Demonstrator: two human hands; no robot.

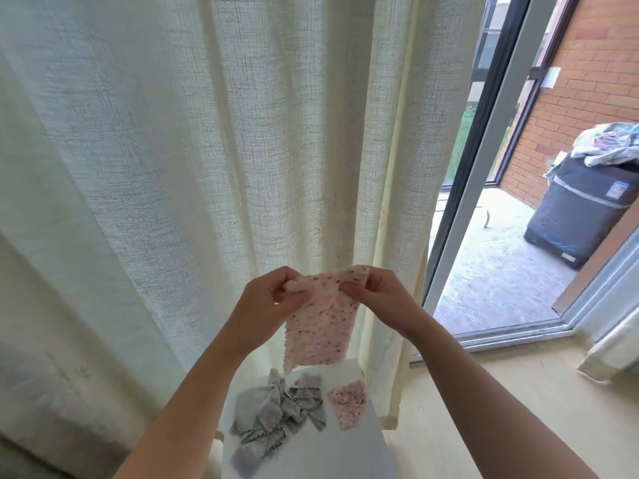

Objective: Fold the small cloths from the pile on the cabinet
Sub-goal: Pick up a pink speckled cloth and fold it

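Observation:
I hold a pink speckled cloth up in the air in front of the curtain. My left hand pinches its top left corner and my right hand pinches its top right corner, so the cloth hangs down between them. Below it stands the white cabinet. On the cabinet top lies a loose pile of grey cloths, and to its right a folded pink speckled cloth lies flat.
A cream curtain fills the left and middle, close behind the cabinet. To the right an open sliding door leads to a balcony with a dark covered appliance and a brick wall. Light wooden floor runs right of the cabinet.

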